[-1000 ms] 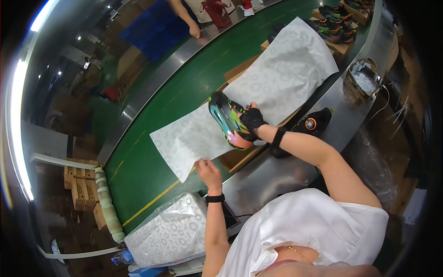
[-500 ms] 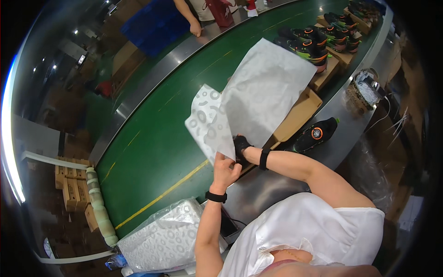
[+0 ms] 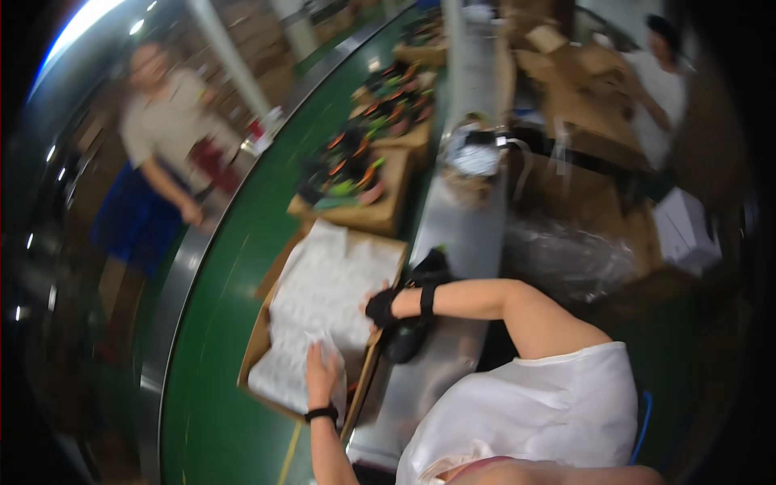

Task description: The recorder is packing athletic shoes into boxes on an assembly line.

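Observation:
An open cardboard box (image 3: 253, 356) lies on the green belt, lined with white patterned wrapping paper (image 3: 327, 279). My left hand (image 3: 321, 377) is at the near part of the box, its fingers closed on a raised fold of the paper. At the box's right edge is my right hand (image 3: 380, 308), with a black covering over its palm and its fingers spread against the paper. A black shoe (image 3: 406, 341) rests on the metal ledge beside the box, partly hidden by my right wrist. What lies under the paper is mostly hidden.
Beyond the box, several black, orange and green shoes (image 3: 343, 170) stand on cardboard boxes along the belt. A round container (image 3: 473, 158) sits on the metal ledge (image 3: 457, 242). One person (image 3: 174, 121) stands across the belt; another (image 3: 656, 89) is at the far right.
My view has swung to the right. The large sheet, held up before, now lies down in the box. My right hand has come out from under it to the box's right edge.

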`<act>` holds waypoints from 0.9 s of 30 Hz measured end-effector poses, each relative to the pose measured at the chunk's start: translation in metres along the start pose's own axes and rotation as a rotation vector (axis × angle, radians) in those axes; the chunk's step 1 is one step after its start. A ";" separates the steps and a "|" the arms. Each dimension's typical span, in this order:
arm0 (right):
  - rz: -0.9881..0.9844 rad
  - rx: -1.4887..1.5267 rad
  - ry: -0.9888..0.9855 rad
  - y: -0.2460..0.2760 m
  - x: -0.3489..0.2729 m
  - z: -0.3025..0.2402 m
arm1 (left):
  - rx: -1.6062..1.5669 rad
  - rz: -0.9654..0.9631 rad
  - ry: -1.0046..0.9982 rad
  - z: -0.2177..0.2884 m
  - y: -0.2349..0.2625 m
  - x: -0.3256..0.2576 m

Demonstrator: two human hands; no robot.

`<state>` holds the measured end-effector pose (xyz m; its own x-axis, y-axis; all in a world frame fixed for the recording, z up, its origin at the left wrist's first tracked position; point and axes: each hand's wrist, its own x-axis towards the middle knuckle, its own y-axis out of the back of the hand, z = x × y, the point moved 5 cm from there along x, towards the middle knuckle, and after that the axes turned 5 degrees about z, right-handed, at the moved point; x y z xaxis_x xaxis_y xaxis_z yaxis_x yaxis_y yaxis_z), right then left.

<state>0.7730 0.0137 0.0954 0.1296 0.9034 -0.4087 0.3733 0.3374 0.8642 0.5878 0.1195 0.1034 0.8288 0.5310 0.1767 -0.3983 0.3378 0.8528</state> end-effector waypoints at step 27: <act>1.048 -0.061 0.523 0.117 -0.210 -0.075 | -0.377 0.138 0.152 0.191 0.038 -0.057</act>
<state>0.7209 -0.1169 0.3038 -0.0513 0.7409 0.6697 0.2615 -0.6372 0.7249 0.5999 -0.0464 0.2193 0.7018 0.6898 0.1778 -0.6403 0.5016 0.5817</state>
